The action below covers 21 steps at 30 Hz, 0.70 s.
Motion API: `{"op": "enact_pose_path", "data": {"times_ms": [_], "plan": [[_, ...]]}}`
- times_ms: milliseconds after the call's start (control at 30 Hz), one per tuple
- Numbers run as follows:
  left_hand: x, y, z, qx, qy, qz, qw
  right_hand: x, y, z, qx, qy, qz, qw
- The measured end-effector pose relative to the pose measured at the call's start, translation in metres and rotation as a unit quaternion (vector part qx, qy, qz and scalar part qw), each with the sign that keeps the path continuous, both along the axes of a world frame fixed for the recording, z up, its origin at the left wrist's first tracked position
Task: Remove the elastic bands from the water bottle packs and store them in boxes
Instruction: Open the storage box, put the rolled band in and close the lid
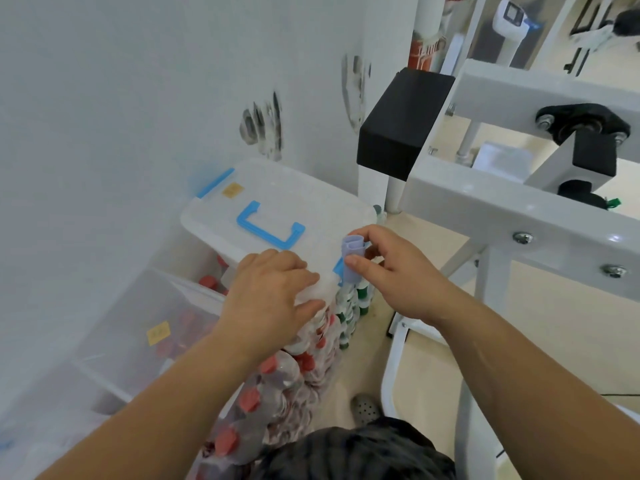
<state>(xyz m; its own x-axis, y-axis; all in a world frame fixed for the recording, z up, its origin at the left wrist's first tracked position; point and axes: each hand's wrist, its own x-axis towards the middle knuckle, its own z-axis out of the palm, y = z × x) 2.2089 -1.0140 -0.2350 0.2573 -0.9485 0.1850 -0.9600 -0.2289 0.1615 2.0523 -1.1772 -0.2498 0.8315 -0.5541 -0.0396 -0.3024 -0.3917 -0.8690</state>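
My right hand [391, 271] pinches a folded lilac elastic band [352, 254] between thumb and fingers, just above the near right corner of a clear storage box. That box's lid [277, 199] has a blue handle [270, 226]. My left hand [273, 296] grips the near edge of this lid at the corner. Below my hands stand packs of water bottles with red caps [277, 386], and beyond them bottles with green caps [360, 299]. A second clear box [145, 327] at the left holds red-capped bottles.
A white wall with dark scuffs runs along the left. A white metal frame [519, 209] with a black block [401, 123] stands at the right, its legs close to the bottle packs. A grey shoe [365, 407] shows on the beige floor.
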Motion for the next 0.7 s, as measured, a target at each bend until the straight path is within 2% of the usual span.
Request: {"op": "enact_pose_path", "data": {"times_ms": [133,233,333,400,567,700], "plan": [[-0.002,0.001,-0.003,-0.007,0.0,-0.018,1.0,-0.004,-0.003,0.002,-0.056,0.028,0.027,0.998],[0.003,0.002,-0.004,-0.027,0.014,0.005,1.0,-0.016,-0.004,-0.006,-0.046,0.046,0.014,0.998],[0.008,0.0,-0.003,-0.031,0.012,0.013,0.999,-0.033,-0.002,-0.018,0.022,0.024,-0.017,0.999],[0.007,-0.003,-0.002,-0.034,0.007,0.013,0.999,-0.038,0.002,-0.02,0.035,-0.002,-0.036,0.999],[0.003,-0.007,0.0,-0.04,0.025,0.02,0.999,-0.026,0.005,-0.003,0.023,-0.069,-0.054,0.996],[0.01,0.001,0.008,-0.084,0.058,0.01,0.995,-0.001,0.004,0.017,-0.007,-0.071,-0.037,0.997]]}}
